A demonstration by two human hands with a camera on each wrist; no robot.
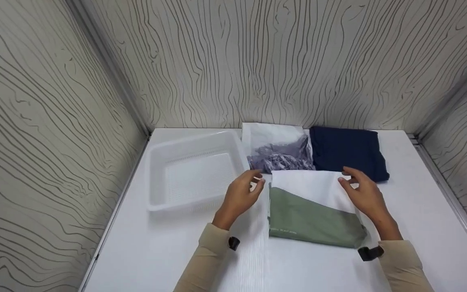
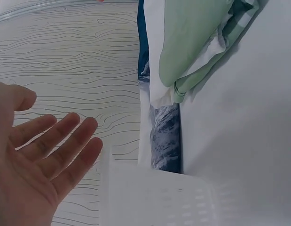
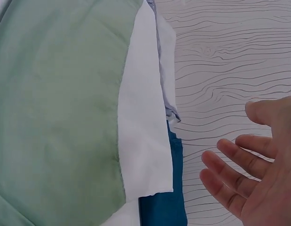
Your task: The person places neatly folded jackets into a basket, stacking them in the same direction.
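A folded green and white cloth (image 1: 312,219) lies on the table, its white part along the far side and small pale lettering by the near edge. My left hand (image 1: 240,194) hovers beside its far left corner. In the left wrist view the fingers of that hand (image 2: 42,165) are spread and hold nothing. The right hand (image 1: 364,195) is over the cloth's far right corner, overlapping it in the head view. From the right wrist, this hand (image 3: 258,174) shows loosely bent fingers with nothing in them; the green and white cloth (image 3: 65,113) fills the left side.
Left of the cloth stands a white plastic basket (image 1: 155,178). Behind are a white sheet or bag (image 1: 272,132) with a crumpled purple-grey piece (image 1: 286,158), and a folded navy cloth (image 1: 345,152). Wood-grain patterned walls (image 1: 258,61) enclose the white table (image 1: 168,251).
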